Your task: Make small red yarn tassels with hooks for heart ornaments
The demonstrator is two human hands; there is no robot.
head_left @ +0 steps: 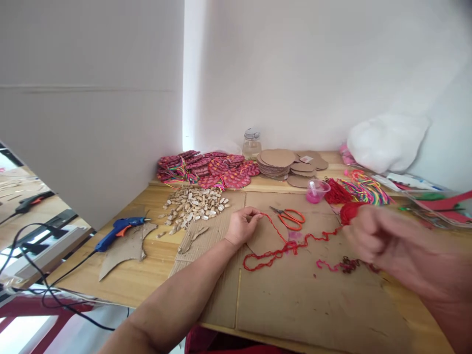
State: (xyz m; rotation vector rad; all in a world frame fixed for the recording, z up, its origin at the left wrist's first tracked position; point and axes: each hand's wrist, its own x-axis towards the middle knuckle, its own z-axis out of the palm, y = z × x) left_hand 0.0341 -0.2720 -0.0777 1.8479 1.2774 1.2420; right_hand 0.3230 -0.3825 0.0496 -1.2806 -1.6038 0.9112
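Note:
My left hand [245, 226] is closed in a pinch on the end of red yarn [271, 223] above the cardboard sheet [295, 305]. The strand runs to a loose loop and a small tangle in the middle of the cardboard, then on in kinks to a red yarn ball [349, 212] at the right. My right hand [368, 233] is in front of that ball, blurred, with its fingers curled; what they hold is hidden. Orange-handled scissors [294, 219] lie just beyond the yarn, between the hands. Pink and brown yarn scraps [346, 265] lie near my right hand.
A blue glue gun [120, 231] rests on torn cardboard at the left, its cord trailing. Peanut shells [199, 204], patterned pink-red pieces [228, 169], cardboard discs [276, 160], a lidded jar [252, 142], a cup of pink stuff [317, 191] and colourful yarn [368, 189] line the back.

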